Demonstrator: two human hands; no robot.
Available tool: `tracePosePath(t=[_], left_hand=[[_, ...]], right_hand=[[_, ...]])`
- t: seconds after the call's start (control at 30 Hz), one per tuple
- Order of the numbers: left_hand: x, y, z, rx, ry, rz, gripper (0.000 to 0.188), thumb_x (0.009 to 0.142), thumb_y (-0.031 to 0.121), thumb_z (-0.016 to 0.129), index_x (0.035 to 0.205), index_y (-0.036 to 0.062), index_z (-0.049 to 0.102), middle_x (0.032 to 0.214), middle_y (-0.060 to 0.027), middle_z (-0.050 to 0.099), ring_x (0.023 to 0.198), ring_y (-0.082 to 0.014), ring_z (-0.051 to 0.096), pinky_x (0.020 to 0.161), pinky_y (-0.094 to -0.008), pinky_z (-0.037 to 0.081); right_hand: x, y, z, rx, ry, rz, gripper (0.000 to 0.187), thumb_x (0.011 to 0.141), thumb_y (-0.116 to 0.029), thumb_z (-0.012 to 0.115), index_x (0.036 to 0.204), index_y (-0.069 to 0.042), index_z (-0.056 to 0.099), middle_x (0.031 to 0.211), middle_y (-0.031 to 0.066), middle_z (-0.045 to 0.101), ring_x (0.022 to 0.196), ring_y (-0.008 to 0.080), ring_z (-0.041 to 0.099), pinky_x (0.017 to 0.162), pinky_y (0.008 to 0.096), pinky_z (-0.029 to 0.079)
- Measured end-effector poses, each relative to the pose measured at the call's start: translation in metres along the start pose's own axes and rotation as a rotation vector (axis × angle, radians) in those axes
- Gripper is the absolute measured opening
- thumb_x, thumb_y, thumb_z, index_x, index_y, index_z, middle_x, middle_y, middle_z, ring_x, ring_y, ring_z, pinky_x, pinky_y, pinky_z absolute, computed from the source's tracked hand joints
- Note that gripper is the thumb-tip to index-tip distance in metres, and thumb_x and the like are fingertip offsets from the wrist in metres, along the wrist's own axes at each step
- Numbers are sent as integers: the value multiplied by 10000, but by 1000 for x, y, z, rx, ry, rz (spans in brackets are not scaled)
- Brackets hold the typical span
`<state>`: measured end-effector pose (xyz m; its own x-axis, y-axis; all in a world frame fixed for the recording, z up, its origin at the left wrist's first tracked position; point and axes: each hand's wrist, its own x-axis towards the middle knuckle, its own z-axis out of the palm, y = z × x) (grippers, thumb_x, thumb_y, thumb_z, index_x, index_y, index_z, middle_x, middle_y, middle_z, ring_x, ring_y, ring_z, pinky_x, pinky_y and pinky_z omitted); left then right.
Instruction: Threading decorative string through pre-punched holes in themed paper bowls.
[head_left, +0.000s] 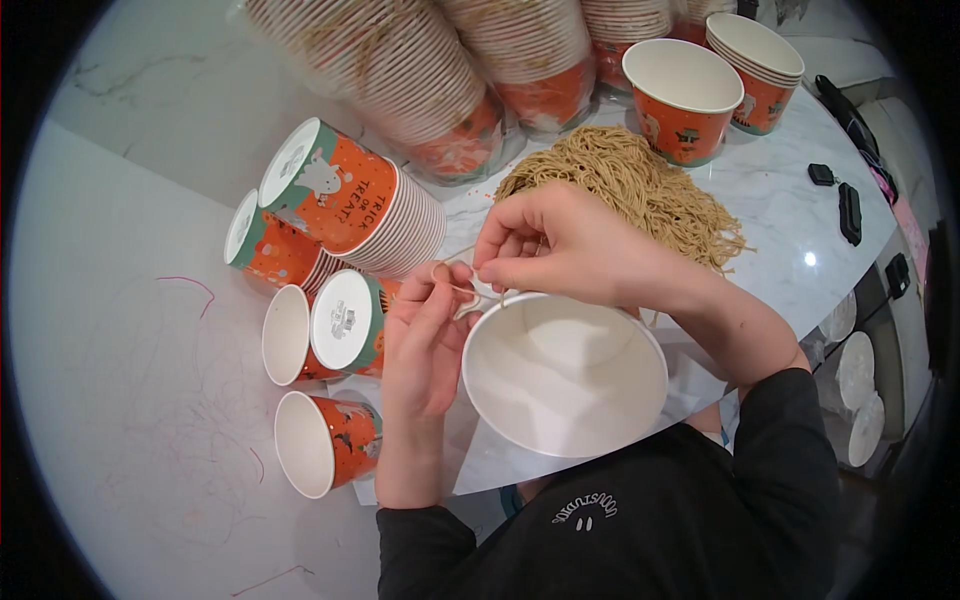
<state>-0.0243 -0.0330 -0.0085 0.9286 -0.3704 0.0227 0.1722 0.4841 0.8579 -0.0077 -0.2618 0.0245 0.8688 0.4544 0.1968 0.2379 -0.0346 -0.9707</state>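
Observation:
A paper bucket (565, 375), white inside, stands at the near edge of the table in front of me, its mouth facing up. At its far-left rim, both my hands work a thin tan cord (462, 290). My left hand (428, 325) pinches the cord just left of the rim, with a loop over its fingers. Thumb and fingertips of my right hand (560, 245) pinch the cord above the rim. A short end of it hangs down by the rim. Behind my right hand lies a heap of tan cords (630, 185).
Orange paper buckets in stacks (345, 200) stand upside down at the left, with single buckets (325, 445) on their sides. Plastic-wrapped stacks (400, 80) line the back. An upright bucket (685, 105) and a short stack (755, 75) stand back right, near small black devices (850, 213).

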Motion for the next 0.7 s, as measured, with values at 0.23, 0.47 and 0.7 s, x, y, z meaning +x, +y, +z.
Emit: tracePosePath(t=[0.23,0.47,0.7], left_hand=[[-1,2,14,190,26,152,124,1014,52,602,1132,22,574,1326,-165,600,1098,-181,676,775,-307,656],[-8,5,12,226,43,99,140,1001,43,632,1123,0,579,1035,-116,708,894,-180,736,732,-295,652],[-8,5,14,309,37,93,124,973,18,663,1074,-23,605,977,-137,721,845,-174,739,706,-271,628]], right_hand=[[-10,-16,0,-156,55,-95,163,874,-102,666,951,37,705,830,150,732,783,221,722,715,331,545],[-11,-16,4,-330,0,-299,106,902,-74,666,977,0,673,877,98,682,797,232,667,681,327,531],[-13,-19,5,-325,59,-320,90,893,-93,628,908,-4,630,795,157,670,737,331,656,688,417,505]])
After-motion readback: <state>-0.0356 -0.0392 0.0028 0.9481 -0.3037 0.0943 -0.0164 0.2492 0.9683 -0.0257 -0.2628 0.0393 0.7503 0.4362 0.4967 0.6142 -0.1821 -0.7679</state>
